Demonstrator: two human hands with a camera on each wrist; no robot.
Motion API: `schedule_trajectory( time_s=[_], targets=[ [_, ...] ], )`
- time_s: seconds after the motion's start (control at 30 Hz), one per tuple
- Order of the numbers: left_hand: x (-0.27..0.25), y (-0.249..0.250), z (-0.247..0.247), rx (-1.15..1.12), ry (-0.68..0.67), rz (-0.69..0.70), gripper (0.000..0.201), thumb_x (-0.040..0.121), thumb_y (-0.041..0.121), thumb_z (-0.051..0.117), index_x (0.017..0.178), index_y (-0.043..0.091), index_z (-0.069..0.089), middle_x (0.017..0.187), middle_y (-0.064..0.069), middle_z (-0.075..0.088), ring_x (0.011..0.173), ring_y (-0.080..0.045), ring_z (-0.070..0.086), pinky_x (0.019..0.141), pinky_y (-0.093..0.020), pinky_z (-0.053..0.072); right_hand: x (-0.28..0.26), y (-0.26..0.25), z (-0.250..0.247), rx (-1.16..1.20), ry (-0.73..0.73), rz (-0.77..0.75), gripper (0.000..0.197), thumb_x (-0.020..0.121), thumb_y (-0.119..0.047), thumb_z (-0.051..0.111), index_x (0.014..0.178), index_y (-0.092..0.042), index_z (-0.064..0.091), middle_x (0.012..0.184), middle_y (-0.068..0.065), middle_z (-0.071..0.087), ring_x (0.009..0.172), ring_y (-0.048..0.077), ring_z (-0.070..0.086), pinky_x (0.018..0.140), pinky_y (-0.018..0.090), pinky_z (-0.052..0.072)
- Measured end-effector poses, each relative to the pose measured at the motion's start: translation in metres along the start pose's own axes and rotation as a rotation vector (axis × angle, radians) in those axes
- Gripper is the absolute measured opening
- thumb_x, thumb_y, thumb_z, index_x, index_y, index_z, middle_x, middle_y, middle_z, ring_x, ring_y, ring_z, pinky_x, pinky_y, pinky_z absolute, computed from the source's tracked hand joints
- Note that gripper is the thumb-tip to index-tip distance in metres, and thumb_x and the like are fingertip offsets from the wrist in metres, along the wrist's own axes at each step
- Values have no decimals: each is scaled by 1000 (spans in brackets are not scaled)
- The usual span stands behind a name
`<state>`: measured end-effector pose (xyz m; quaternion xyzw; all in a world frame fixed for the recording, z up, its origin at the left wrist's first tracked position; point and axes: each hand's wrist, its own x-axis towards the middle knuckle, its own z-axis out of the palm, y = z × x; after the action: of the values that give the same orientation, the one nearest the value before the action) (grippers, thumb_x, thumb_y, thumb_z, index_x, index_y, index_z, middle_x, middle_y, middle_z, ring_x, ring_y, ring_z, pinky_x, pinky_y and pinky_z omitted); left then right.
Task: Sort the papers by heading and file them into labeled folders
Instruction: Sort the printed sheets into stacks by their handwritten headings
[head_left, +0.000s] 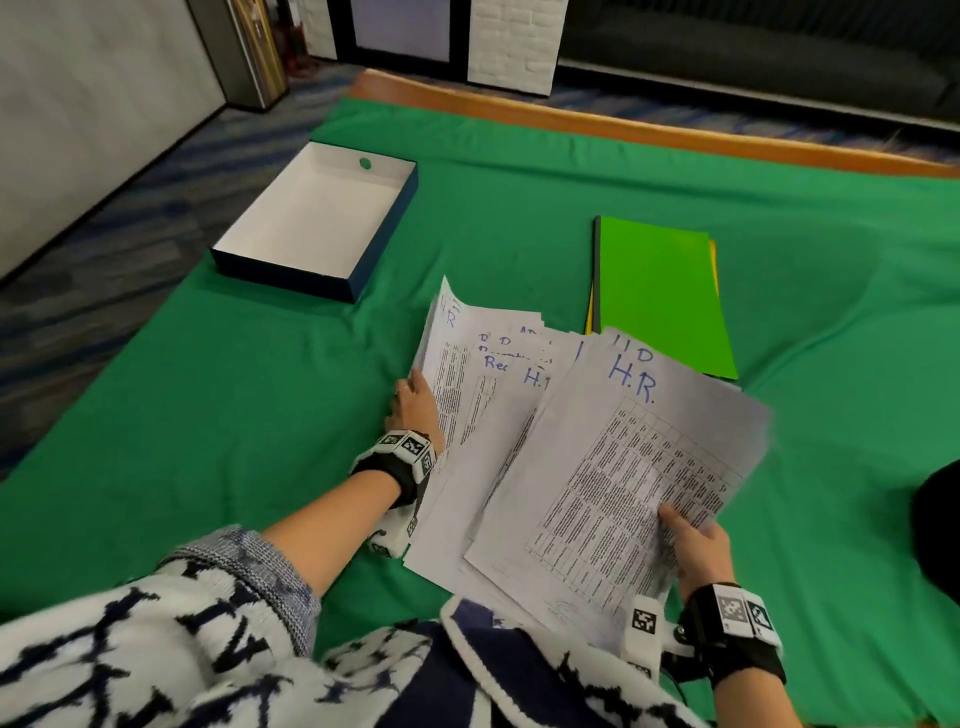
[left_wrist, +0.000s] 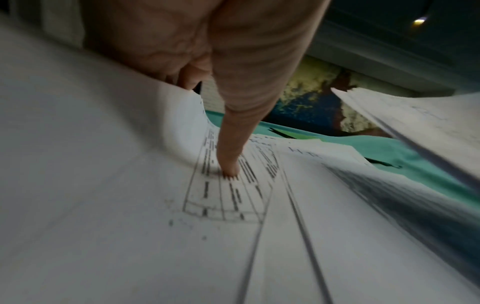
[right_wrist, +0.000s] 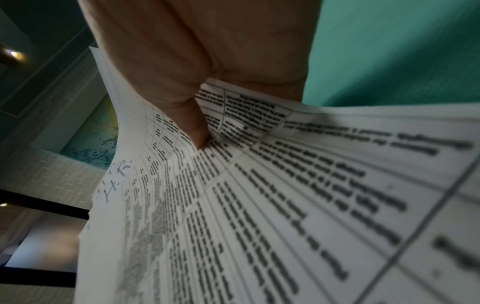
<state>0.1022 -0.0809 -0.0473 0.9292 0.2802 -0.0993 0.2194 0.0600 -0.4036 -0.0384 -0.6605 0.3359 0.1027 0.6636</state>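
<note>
Head view shows the right hand pinching the near right corner of a sheaf headed "H.R.", thumb on top, lifted off the green-covered tabletop. From the right wrist, the thumb presses the printed table on that sheaf. The left hand holds the left edge of the other papers, fanned and overlapping under the sheaf; the left wrist view has one straight finger pressing down on a sheet, and the rest of that grasp is hidden.

The folders, green on top with yellow beneath, lie just beyond the papers, long axis running near to far, closed. They sit far-right of the fan, so the right hand is the nearer one. An open box lies far left.
</note>
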Motion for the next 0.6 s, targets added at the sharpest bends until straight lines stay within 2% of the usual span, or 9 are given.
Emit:
schedule_trajectory(
  time_s=[0.07,0.13,0.27,0.33,0.43,0.53,0.6],
  targets=[
    [-6,-3,6,29,12,59,84,87,5,57,147,5,-2,151,-18,12,131,-34,34,104,-44,38,-1,1,0,-1,-1,-11,33,92,-8,53,124,-3,51,101,5,62,80,14,60,77,35,45],
    [-7,-6,8,36,-11,69,83,89,6,54,147,4,-6,154,-18,2,136,-35,25,108,-46,34,-1,4,0,-20,-4,-14,32,92,-9,53,123,-4,52,105,6,63,83,17,61,77,36,46],
    [-4,-10,11,21,-28,49,80,90,4,50,147,8,-6,155,-17,-5,140,-36,17,110,-47,30,1,7,-3,-47,-10,-11,27,91,-12,54,118,-7,55,110,9,64,90,22,63,77,38,48],
    [-3,-13,12,23,-29,63,77,90,4,48,149,15,0,155,-16,-6,140,-36,15,110,-47,31,2,7,-3,-49,-12,-13,25,91,-11,54,116,-8,55,108,9,65,89,22,64,78,39,48],
    [-2,-17,15,4,-5,113,68,87,-2,42,146,25,20,155,-15,-5,142,-36,8,111,-49,26,3,8,-3,-53,-16,-15,27,91,-12,55,118,-7,54,104,7,65,88,21,64,75,37,48],
    [-1,-19,16,-13,14,145,65,84,-8,39,140,25,33,155,-17,-3,143,-37,-1,115,-52,16,4,9,-3,-49,-13,-7,27,91,-12,55,118,-7,54,101,5,65,87,20,63,75,36,49],
    [-2,-19,14,-53,26,142,64,83,-11,37,138,23,37,155,-18,0,143,-37,4,114,-49,23,4,9,-3,-53,-10,-6,25,91,-12,55,115,-8,55,101,5,65,87,21,64,74,37,49]
  ],
)
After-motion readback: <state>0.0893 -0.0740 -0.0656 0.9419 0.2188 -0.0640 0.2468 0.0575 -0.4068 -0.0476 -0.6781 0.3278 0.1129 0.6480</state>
